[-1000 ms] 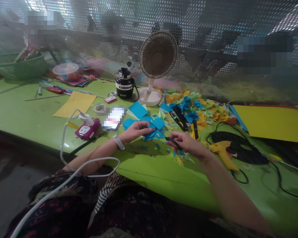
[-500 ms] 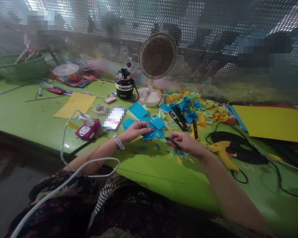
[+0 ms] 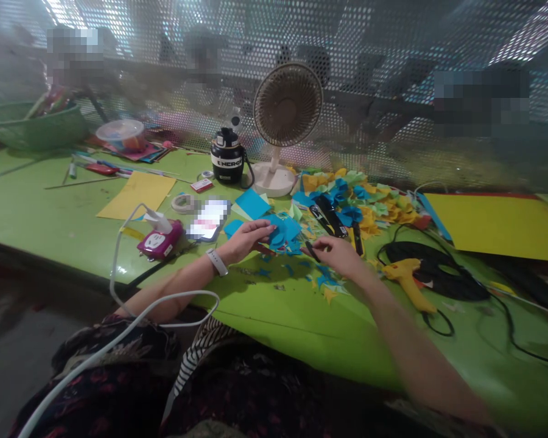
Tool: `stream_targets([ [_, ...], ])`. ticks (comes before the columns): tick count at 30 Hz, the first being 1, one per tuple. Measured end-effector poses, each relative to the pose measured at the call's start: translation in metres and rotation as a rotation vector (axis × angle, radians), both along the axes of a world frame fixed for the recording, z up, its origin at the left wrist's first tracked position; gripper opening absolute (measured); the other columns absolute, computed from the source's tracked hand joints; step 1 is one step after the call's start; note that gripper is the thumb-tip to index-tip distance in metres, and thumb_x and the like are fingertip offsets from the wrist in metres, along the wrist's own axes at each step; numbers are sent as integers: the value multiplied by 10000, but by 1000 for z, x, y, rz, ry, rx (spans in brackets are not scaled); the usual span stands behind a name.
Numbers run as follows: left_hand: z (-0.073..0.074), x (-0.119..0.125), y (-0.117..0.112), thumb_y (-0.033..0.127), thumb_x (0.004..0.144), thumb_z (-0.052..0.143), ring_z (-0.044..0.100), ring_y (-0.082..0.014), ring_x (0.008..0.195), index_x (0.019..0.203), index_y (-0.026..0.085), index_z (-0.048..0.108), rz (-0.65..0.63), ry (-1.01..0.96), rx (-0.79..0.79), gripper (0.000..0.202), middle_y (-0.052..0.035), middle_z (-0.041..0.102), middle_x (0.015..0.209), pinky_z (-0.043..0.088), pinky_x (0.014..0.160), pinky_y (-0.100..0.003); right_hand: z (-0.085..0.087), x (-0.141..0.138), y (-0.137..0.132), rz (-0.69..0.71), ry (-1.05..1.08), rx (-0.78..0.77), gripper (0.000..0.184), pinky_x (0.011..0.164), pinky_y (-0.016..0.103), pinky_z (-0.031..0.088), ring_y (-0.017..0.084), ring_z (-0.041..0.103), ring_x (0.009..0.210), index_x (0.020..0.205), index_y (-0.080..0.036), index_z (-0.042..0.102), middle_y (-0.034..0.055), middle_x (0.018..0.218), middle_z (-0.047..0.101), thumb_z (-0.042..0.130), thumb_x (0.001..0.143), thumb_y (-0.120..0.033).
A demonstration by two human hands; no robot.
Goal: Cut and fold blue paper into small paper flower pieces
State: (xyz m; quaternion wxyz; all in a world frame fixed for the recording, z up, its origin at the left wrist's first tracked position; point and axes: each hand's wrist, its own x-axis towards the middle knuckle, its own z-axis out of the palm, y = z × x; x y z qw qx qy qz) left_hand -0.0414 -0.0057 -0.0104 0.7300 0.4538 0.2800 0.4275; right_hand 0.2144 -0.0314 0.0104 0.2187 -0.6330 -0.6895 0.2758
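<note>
From where I stand, the person's left hand lies over a cut piece of blue paper, its fingers close together and their tips touching the paper; whether the thumb pinches it from below, I can't tell. The paper sits on the green table, between the two hands. The right hand is just beside it, fingers curled narrowly around small black-handled scissors (the blades are too blurred to make out). Blue snippets are scattered below the right hand. Beyond it lies a heap of blue, yellow and green paper scraps. A yellow hot glue gun sits to the right, and a blurred phone lies past the left hand, near a pink power socket. A white smartwatch circles the left wrist.
</note>
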Motion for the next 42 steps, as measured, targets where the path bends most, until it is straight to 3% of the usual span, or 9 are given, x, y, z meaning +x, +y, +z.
stream_targets([
  [3,1,1,-1,340,703,840,575,-89,626,879,141,601,3,-28,3,358,46,541,671,615,636,-297,-4,-4,0,5,-176,24,345,521,280,280,148,470,547,672,-214,659,-9,567,558,684,729,-554],
  [6,4,2,-4,346,701,846,622,-109,688,848,141,594,-12,-24,27,357,28,584,718,606,648,-285,-5,-9,-1,9,-263,-11,231,525,279,273,160,509,564,719,-223,665,-8,600,600,686,736,-453],
  [10,6,4,-6,373,670,872,612,-92,672,841,137,606,7,-21,24,395,28,610,727,597,675,-274,-6,-11,-3,27,-269,-62,263,545,290,311,188,576,622,788,-228,674,18,703,685,726,731,-480],
  [13,6,6,-8,403,640,888,603,-85,671,799,131,620,16,-14,20,414,26,615,719,588,705,-273,0,-13,-8,12,-167,28,269,577,307,361,198,588,646,783,-226,686,37,722,696,694,763,-494],
  [15,4,9,-9,413,647,882,604,-83,684,749,123,623,29,-9,1,401,19,619,718,572,708,-258,6,-18,-14,5,33,93,289,607,316,414,193,590,664,806,-216,684,48,764,702,663,777,-503],
  [18,1,13,-12,403,675,863,602,-77,694,723,121,636,47,-27,-51,366,15,628,723,541,696,-237,15,-30,-25,51,388,37,369,635,322,475,180,600,685,887,-206,667,56,843,704,655,764,-553],
  [20,-1,16,-13,388,682,861,601,-74,700,735,124,656,44,-49,-85,339,15,642,738,531,715,-239,16,-37,-30,69,479,-17,389,635,319,484,173,597,681,906,-204,655,47,826,687,678,749,-559],
  [27,-4,20,-16,381,614,905,610,-86,723,765,130,697,25,-110,-184,359,2,681,778,506,726,-242,3,-45,-31,119,514,-45,388,625,298,468,141,541,648,872,-185,667,17,764,629,727,726,-539],
  [42,-3,22,-20,416,585,910,581,-92,718,719,128,698,4,-65,-162,382,9,654,748,489,744,-266,2,-43,-28,94,575,-73,360,619,318,526,141,581,620,812,-189,640,12,775,653,754,688,-508],
])
